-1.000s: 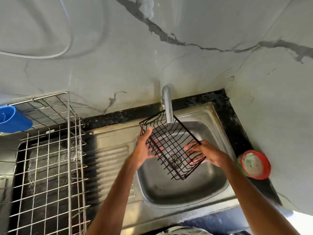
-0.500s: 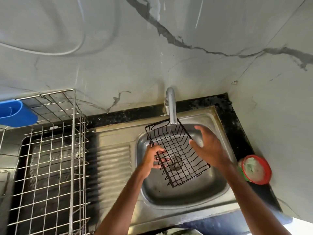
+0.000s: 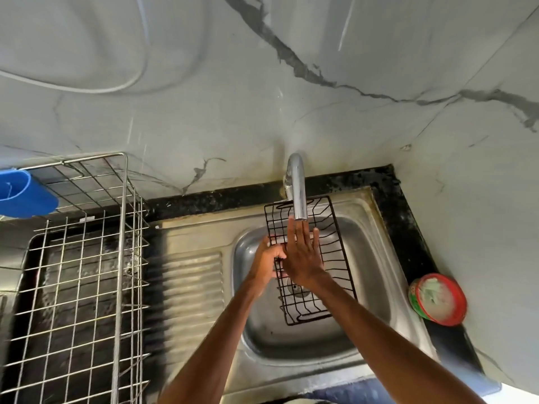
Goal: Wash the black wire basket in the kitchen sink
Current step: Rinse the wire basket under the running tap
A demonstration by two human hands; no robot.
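Observation:
The black wire basket (image 3: 335, 252) is held above the steel sink (image 3: 370, 258), its far end under the chrome tap (image 3: 297, 188). My left hand (image 3: 267, 265) grips the basket's left rim with curled fingers. My right hand (image 3: 302, 255) lies flat on the basket's wires, fingers straight and pointing toward the spout. No running water can be made out. The sink's drain (image 3: 294, 288) shows through the wires.
A tall steel wire dish rack (image 3: 87, 287) stands on the left with a blue plastic holder (image 3: 23, 193) on its top. A ribbed drainboard (image 3: 192, 284) lies between rack and sink. A red-rimmed tub (image 3: 437, 298) sits on the black counter at right. Marble walls close the corner.
The basket has turned to lie more lengthwise under the tap. My right hand moved from the basket's right side onto its wires, fingers flat. My left hand kept its grip on the left rim.

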